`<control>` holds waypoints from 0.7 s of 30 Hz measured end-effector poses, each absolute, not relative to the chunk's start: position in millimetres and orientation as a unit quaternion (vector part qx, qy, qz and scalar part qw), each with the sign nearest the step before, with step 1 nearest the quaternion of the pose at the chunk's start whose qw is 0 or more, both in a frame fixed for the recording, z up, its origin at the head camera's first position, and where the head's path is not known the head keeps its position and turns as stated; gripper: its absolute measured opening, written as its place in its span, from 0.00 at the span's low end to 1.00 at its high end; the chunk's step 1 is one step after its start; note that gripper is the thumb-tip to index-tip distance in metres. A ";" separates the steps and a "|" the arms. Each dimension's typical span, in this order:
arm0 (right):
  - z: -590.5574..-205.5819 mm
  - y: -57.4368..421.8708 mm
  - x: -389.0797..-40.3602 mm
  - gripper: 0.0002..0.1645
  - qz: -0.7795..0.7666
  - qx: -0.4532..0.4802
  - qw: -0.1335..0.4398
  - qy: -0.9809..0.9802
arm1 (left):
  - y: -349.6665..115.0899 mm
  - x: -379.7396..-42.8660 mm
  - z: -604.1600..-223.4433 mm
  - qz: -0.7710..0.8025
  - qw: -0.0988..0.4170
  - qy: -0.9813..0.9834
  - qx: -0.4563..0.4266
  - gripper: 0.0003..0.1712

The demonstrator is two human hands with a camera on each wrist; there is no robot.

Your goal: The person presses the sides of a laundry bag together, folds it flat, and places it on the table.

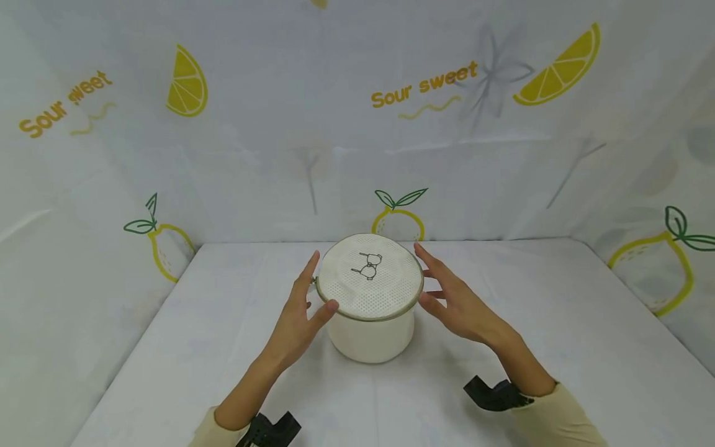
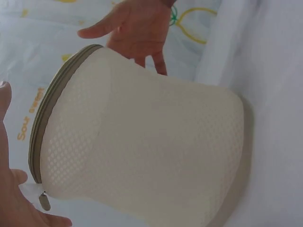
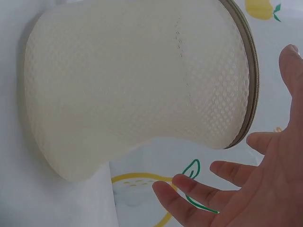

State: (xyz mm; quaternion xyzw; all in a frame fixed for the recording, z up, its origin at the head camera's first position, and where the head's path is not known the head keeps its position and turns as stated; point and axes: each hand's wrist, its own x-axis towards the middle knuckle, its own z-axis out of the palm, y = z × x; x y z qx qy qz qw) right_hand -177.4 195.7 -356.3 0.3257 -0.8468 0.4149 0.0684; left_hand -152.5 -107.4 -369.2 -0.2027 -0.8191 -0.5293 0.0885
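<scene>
A round cream mesh laundry bag [image 1: 371, 279] stands upright, with a zipper [image 2: 40, 123] around its lid edge and a small line drawing [image 1: 368, 266] printed on top. My left hand [image 1: 295, 326] is at its left side, fingers spread, with the thumb tip overlapping the rim in the head view; whether it touches, I cannot tell. Near those fingers hangs the zipper pull [image 2: 44, 202]. On the opposite side, my right hand [image 3: 270, 175] has its fingers extended beside the rim, holding nothing. Both palms face the bag.
A white cloth [image 1: 223, 298] covers the table under the bag. Behind it hangs a white curtain [image 1: 268, 124] printed with lemons and lettering. Each forearm wears a black wrist mount [image 1: 497, 395] below the hand.
</scene>
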 end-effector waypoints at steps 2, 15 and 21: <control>-356.6 192.8 -177.8 0.45 0.415 0.330 0.069 -0.845 | -103.2 -151.5 -368.2 -0.532 0.083 -0.820 -0.194 0.48; -362.4 187.0 -174.8 0.46 0.414 0.330 0.064 -0.846 | -91.8 -148.3 -370.4 -0.545 0.060 -0.817 -0.179 0.50; -365.5 184.0 -172.3 0.47 0.423 0.317 0.047 -0.847 | -91.2 -151.0 -374.6 -0.556 0.056 -0.803 -0.209 0.51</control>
